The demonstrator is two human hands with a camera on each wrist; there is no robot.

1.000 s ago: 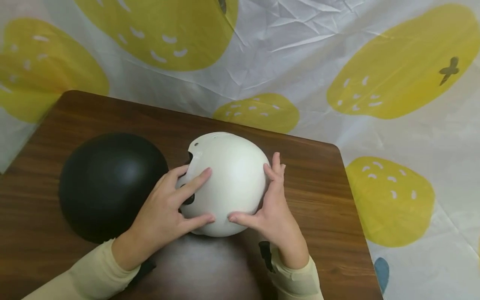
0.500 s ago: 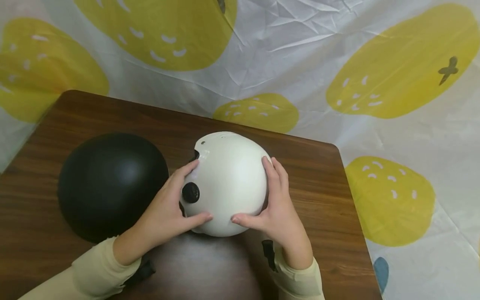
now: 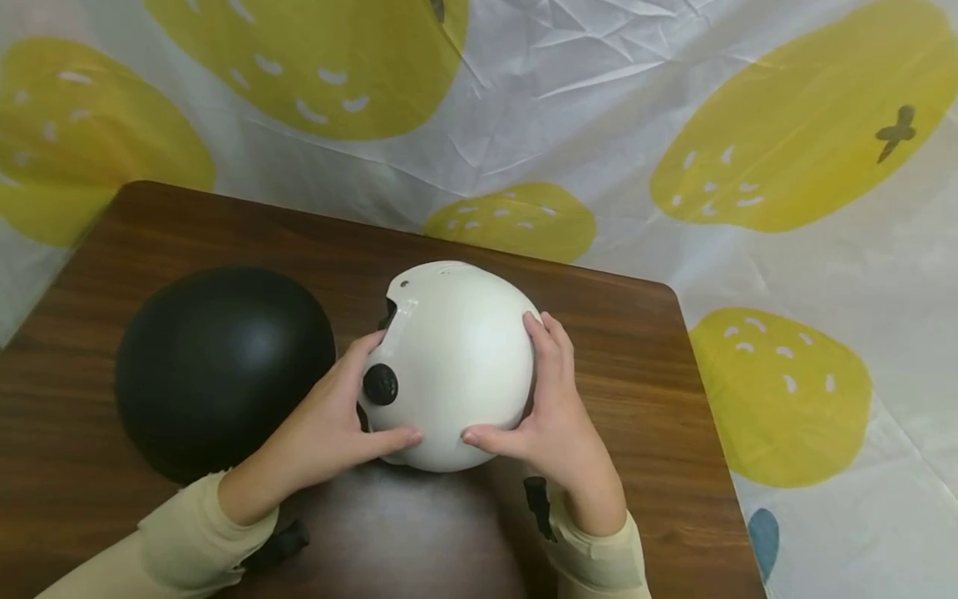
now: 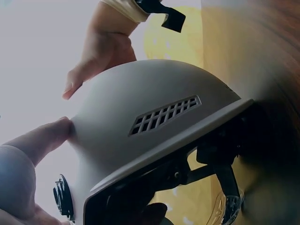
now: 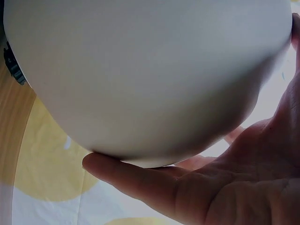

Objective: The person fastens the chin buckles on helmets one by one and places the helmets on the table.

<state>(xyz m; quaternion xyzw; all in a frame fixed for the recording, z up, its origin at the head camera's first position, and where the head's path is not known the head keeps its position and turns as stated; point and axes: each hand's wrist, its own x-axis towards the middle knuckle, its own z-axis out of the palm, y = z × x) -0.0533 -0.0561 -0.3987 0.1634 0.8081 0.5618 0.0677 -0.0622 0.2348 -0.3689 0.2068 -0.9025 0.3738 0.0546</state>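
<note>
Both hands grip a white helmet [image 3: 464,358] at the middle of the table in the head view. My left hand [image 3: 325,420] holds its left edge, thumb on the near side, beside a round black knob [image 3: 380,384]. My right hand [image 3: 557,408] curves round the right side, with the thumb on the near surface. The left wrist view shows the helmet [image 4: 154,103] with a grille vent [image 4: 164,116] and dark straps under the rim. In the right wrist view the thumb lies against the smooth shell [image 5: 140,84]. Some left fingers are hidden behind the helmet.
A black helmet [image 3: 224,366] rests on the brown wooden table [image 3: 629,366] at the left, close to my left forearm. Behind the table hangs a white cloth [image 3: 554,125] with yellow shapes. The table's far edge runs behind both helmets.
The white helmet has turned and shifted slightly right, baring the round knob. My left fingers have moved off the shell's front to its left edge; my right fingers have drawn in against its side.
</note>
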